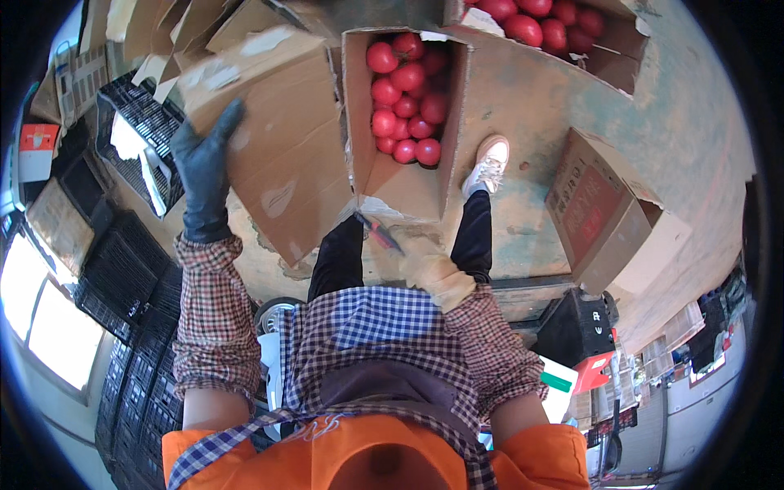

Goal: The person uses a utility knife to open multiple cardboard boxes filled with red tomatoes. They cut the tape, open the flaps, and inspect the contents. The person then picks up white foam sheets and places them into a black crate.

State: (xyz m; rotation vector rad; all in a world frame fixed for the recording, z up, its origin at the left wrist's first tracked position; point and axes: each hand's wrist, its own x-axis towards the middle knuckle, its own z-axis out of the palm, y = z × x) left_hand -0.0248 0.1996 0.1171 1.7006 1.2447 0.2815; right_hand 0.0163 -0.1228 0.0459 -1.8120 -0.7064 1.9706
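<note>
My left hand (205, 168), in a dark rubber glove, grips the left edge of a large brown cardboard panel (288, 147), thumb on its face. The panel is slanted and its far end is blurred. It runs along the left side of an open cardboard box (454, 128); whether it is joined to the box cannot be told. Red tomatoes (405, 107) fill the box's far part, while its near bottom shows bare cardboard. My right hand (438, 275), in a pale glove, holds a red-and-black-handled knife (384, 236). The knife's tip is at the box's near left corner.
Another box of tomatoes (523, 30) stands at the far right. A printed carton (597, 208) sits on the floor to the right. Black plastic crates (131, 257) are stacked at left, near folded cardboard (165, 37). A white shoe (488, 160) stands right of the middle box.
</note>
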